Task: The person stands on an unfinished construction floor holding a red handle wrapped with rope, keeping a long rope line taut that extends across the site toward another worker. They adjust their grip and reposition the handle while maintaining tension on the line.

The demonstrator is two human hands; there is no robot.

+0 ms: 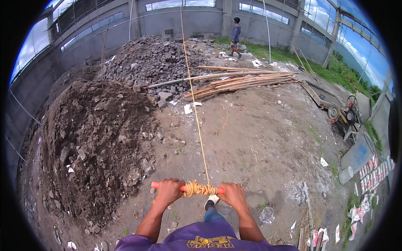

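An orange rod (155,185) lies crosswise in front of my body, gripped at both ends. My left hand (169,190) is wrapped round it, with a short stub of the rod sticking out beyond. Round the other end closes my right hand (233,195). Between the hands, yellow rope (197,189) is wound in a thick bundle on the rod. From there a single line of rope (197,119) runs away from me, stretched nearly straight past the top of the view. One of my shoes (212,200) shows just below the rod.
A dark soil mound (92,138) rises at the left, with a gravel heap (155,58) behind it. Long wooden planks (247,81) lie ahead. At the right stand a wheeled machine (347,111), a blue-grey drum (356,159) and stacked sacks (374,173). A person (235,37) is far off.
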